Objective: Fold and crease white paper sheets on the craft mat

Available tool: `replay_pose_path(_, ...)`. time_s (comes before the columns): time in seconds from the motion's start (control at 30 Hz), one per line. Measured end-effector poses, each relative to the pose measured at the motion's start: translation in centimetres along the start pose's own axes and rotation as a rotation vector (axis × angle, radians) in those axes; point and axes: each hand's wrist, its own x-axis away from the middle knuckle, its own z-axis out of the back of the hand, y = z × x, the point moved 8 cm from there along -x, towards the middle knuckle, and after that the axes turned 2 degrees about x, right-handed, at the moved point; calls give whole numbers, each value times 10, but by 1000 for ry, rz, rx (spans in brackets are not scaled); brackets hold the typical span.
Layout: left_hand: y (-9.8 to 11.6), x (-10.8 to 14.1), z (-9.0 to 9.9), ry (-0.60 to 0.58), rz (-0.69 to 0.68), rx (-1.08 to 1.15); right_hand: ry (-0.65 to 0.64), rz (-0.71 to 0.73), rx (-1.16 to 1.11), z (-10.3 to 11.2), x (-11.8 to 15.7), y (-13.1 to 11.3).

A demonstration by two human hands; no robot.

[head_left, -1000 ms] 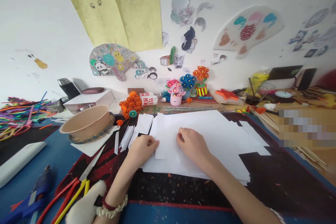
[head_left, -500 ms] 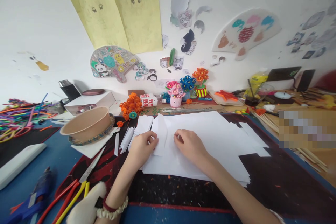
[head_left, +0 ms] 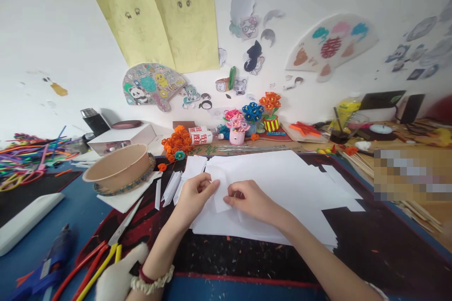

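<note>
A small white paper piece (head_left: 221, 193) is held up over a stack of large white sheets (head_left: 275, 188). My left hand (head_left: 197, 195) pinches its left edge between thumb and fingers. At its lower right edge, the closed fingertips of my right hand (head_left: 247, 200) grip the same piece. Folded white paper strips (head_left: 172, 188) lie just left of my left hand. Scissors (head_left: 118, 235) with red and yellow handles rest beside my left forearm, blades apart.
At the left are a round tan container (head_left: 116, 169), a blue glue gun (head_left: 52, 263) and a white case (head_left: 30, 221). Orange craft flowers (head_left: 176, 143) and small flower pots line the back. Wooden sticks (head_left: 363, 164) lie at the right.
My right hand has moved left and now grips the small paper piece. The piece has tilted and shifted slightly between my hands.
</note>
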Motion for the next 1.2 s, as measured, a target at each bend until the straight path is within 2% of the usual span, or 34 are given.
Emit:
replay_pose_path(0.23,-10,-2,24,222,17,176,-227,58,-41,-20,8,-12)
replay_pose_path(0.37,-12,1,49,448,-17,249,-270,64,-105,-17,12,-16)
replay_pose_path(0.47,-14,6,65,595,-30,316,-211,56,-175,-10,9,-15)
replay_pose_path(0.57,-14,10,72,675,-30,357,-60,4,-234,1,2,-5)
replay_pose_path(0.73,-14,12,73,701,-14,375,172,-70,-184,20,-5,13)
replay_pose_path(0.97,-15,10,71,654,7,400,283,-110,-147,31,-4,21)
replay_pose_path(1.2,-5,8,60,551,-3,416,362,-181,-655,32,-2,24)
